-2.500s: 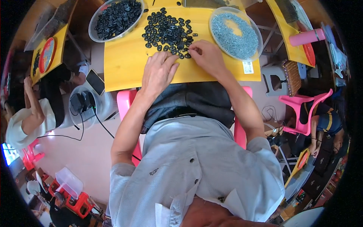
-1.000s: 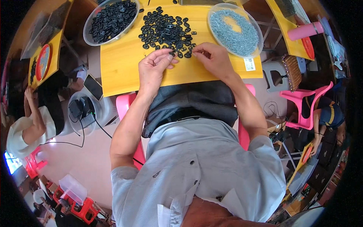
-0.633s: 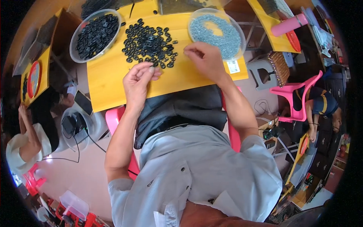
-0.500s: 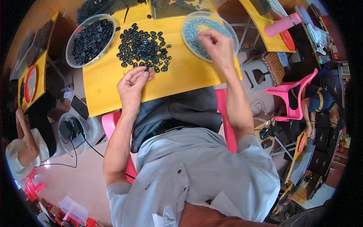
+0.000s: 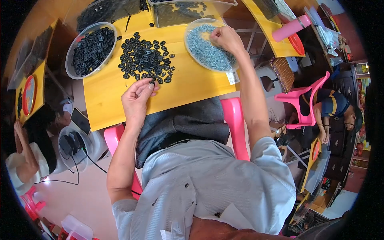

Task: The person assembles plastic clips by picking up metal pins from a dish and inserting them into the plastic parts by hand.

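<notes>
Your left hand (image 5: 136, 100) is nearly closed, thumb and fingertips pinched on one small black piece (image 5: 152, 83), at the near side of the loose black pile (image 5: 145, 56). Your wrist crosses the front edge of the yellow board (image 5: 108, 104).

Your right hand (image 5: 228, 40) is over the far right part of the round clear tub (image 5: 212, 70) of silver metal bits (image 5: 218, 56). Fingers curled in, tips close together; can't tell from this angle if you've got a bit or if you're touching them. Your forearm passes over the tub's right rim.

Room: a plain yellow strip runs between pile and tub, another along the front edge right of your left hand. Left is tighter: the second round tub (image 5: 86, 77), full of black pieces, sits just beside the pile and overhangs the board's left edge. Silver tub is at the right edge, white label (image 5: 232, 77) by its near side. Clear bin (image 5: 188, 18) bounds the back.
</notes>
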A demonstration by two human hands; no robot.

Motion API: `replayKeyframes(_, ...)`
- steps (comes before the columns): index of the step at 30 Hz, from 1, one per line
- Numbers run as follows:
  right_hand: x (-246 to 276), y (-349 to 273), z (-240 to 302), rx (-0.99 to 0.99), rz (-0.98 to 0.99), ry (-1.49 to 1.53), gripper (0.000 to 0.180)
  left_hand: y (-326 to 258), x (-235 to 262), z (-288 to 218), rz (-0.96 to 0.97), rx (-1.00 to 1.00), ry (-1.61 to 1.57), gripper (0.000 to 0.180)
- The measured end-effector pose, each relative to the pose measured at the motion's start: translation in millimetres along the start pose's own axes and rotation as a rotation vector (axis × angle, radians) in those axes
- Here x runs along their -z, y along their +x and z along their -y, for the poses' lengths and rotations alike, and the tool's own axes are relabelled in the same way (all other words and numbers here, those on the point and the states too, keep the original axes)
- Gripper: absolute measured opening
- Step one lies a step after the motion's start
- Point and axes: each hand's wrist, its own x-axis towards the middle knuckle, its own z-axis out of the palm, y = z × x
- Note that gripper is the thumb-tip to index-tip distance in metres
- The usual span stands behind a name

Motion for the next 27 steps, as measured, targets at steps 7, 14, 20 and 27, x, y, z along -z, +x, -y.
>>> replayKeyframes(7,-11,8,-5,0.083,0.055,0.018,0.015,1,-1,-1,0.023,0.001,-0.045,0.015)
replayKeyframes(14,1,-9,10,0.031,-0.075,0.102,0.018,-1,1,2,0.008,-0.060,-0.045,0.014)
replayKeyframes(20,-4,-32,45,0.144,0.003,0.667,0.008,8,2,9,0.001,-0.041,-0.063,0.014)
replayKeyframes(27,-36,-54,87,0.302,-0.112,0.467,0.011,7,-1,11,-0.029,-0.047,-0.006,0.014)
